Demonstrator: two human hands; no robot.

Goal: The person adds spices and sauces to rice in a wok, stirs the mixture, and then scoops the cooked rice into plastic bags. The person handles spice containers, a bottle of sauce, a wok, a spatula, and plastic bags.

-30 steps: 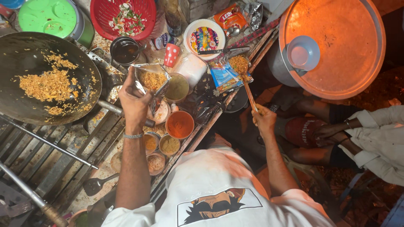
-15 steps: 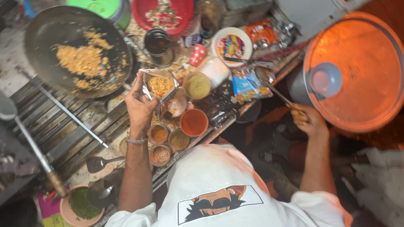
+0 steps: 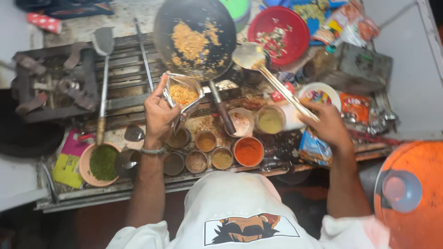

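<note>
My left hand (image 3: pixel 159 113) holds an open silver pouch (image 3: pixel 183 94) filled with orange fried rice, just below the rim of a black wok (image 3: pixel 194 37) that has more of the rice in it. My right hand (image 3: pixel 326 123) grips the long handle of a metal ladle (image 3: pixel 251 56); its bowl hangs beside the wok's right edge, above the counter. Between the two hands stand several small bowls of spices, among them an orange powder bowl (image 3: pixel 248 151) and a yellow-green paste bowl (image 3: pixel 270 120).
A red plate of chopped vegetables (image 3: pixel 278 34) sits at the back right. A flat spatula (image 3: pixel 103 44) lies on the grill bars at left. A bowl of green herbs (image 3: pixel 101 162) is at the front left. An orange drum lid (image 3: pixel 413 193) is at the far right.
The view swung so the wok now sits at top centre. My right hand came up from the right side with the ladle, and its bowl reached the wok's edge. My left hand kept the pouch.
</note>
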